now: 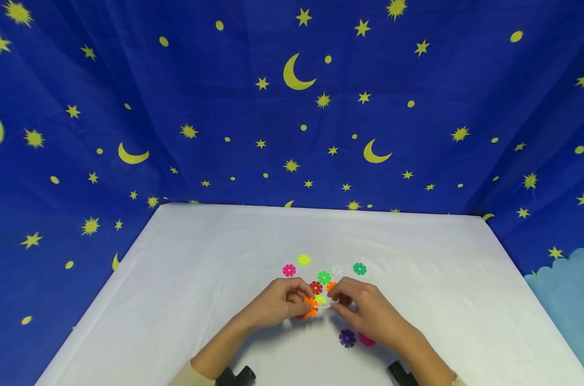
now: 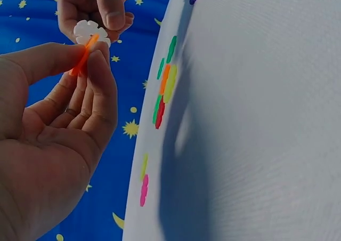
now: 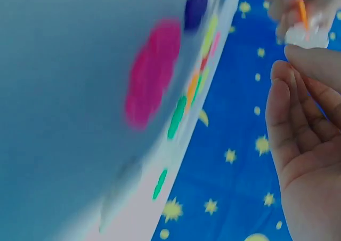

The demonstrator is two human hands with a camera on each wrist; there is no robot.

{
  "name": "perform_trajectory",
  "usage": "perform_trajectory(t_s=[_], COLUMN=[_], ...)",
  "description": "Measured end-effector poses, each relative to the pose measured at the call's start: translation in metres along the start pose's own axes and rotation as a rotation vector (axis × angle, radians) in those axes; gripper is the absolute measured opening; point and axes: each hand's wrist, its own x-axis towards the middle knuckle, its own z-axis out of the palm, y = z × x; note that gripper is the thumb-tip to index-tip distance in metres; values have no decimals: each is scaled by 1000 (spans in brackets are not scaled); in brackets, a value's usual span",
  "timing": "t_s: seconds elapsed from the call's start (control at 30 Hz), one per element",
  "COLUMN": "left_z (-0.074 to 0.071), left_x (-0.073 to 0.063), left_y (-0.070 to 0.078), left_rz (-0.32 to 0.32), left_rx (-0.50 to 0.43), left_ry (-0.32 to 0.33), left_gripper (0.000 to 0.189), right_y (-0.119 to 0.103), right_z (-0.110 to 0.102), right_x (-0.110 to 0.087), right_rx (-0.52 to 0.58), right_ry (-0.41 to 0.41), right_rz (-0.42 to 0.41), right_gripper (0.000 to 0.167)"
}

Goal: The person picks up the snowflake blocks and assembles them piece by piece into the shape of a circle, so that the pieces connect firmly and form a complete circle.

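My left hand (image 1: 284, 301) pinches an orange notched flower disc (image 2: 85, 54) between thumb and fingers. A white flower disc (image 2: 90, 30) sits crosswise against the orange one, slotted edge to edge with it. My right hand (image 1: 369, 308) is close on the right, its loosely bent fingertips right at the white disc's edge. In the right wrist view, nothing shows between the right thumb (image 3: 314, 62) and fingers. Both hands are raised above the white table (image 1: 214, 252). Under them lie a red disc (image 1: 316, 288), a second orange disc (image 1: 332, 287) and a yellow disc (image 1: 320, 299).
Beyond the hands lie pink (image 1: 289, 270), yellow (image 1: 303, 260), light green (image 1: 324, 277), white (image 1: 336, 269) and dark green (image 1: 360, 269) discs. Nearer are purple (image 1: 347, 338) and pink (image 1: 367, 339) discs. A blue star-patterned curtain (image 1: 234, 107) surrounds the table.
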Motion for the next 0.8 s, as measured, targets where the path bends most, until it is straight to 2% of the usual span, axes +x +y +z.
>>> perform_trajectory(t_s=[0.17,0.27,0.5,0.63,0.8], left_z=[-1,-2,-5,-5,-6], left_x=[0,0,1,1,1], left_y=[0,0,0,-1,0], left_rz=[-5,-10,-16,-15,-8], left_rx=[46,68,95,93,119], left_ry=[32,48,62,60,67], left_gripper=[11,11,13,15,13], right_y=[16,27,52,61,66], right_z=[-16,-21,-26,-24,-20], right_x=[4,6,8,5,2], right_rx=[-8,-10,36,62,54], right_ry=[25,19,-39,-103,-188], right_rz=[141,187,239,280,270], right_gripper=[18,16,15,17,24])
